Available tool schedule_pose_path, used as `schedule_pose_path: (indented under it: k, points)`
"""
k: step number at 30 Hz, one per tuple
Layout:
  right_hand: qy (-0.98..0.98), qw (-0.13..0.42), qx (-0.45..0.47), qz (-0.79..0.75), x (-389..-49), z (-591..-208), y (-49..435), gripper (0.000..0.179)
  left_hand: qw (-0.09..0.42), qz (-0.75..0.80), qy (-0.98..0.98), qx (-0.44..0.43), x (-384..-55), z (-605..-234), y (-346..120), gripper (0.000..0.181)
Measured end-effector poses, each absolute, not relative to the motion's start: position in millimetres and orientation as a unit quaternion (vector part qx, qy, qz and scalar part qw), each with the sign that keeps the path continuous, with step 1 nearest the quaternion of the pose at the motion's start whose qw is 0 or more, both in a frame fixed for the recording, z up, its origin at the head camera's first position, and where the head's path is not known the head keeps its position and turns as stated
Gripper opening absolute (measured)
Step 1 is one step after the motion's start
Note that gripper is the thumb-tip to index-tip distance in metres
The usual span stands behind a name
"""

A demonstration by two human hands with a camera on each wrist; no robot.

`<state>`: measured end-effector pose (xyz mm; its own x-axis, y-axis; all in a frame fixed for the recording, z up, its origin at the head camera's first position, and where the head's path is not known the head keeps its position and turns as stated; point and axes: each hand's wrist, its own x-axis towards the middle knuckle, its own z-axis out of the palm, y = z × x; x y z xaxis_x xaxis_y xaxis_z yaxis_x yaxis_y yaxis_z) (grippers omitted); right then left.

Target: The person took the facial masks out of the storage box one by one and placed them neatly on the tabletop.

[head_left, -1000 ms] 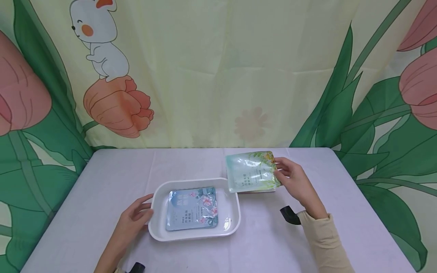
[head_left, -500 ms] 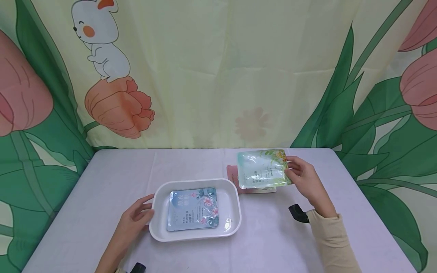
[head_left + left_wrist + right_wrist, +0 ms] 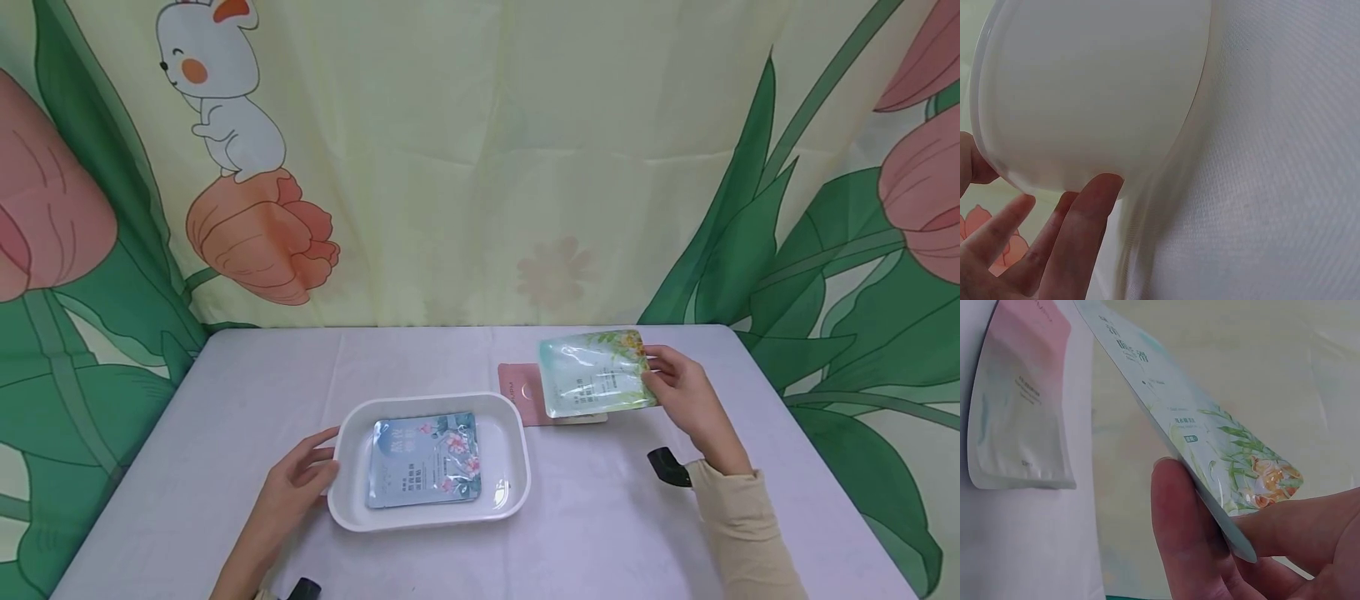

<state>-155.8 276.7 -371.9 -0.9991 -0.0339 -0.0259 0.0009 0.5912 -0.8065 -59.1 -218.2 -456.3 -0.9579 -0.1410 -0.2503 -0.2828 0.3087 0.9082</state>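
Observation:
My right hand (image 3: 692, 402) pinches a pale green face mask packet (image 3: 588, 375) by its right edge. In the right wrist view, the held packet (image 3: 1172, 406) slants up from the thumb and fingers. Behind and partly under it in the head view lies a pink packet (image 3: 517, 385) on the table, also seen as a pink-and-pale packet (image 3: 1022, 406) in the right wrist view. My left hand (image 3: 296, 475) rests its fingertips against the left end of a white tray (image 3: 429, 523). A blue packet with pink flowers (image 3: 423, 460) lies flat inside that tray.
A white cloth covers the table (image 3: 420, 358), whose back edge meets a printed curtain (image 3: 450, 167) with tulips and a rabbit. Black wrist straps (image 3: 669, 467) show at both cuffs.
The right hand has carried the green packet to the right, away from the tray, uncovering more of the pink packet. The left hand and the tray stay put.

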Motion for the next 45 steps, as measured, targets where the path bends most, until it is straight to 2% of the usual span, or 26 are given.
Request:
schedule_pose_path:
  k: [45]
  points:
    - [0.888, 0.013, 0.085, -0.452, -169.2, -412.4, 333.2, 0.049, 0.068, 0.576, 0.803, -0.138, -59.1, -451.0, -217.0, 0.053]
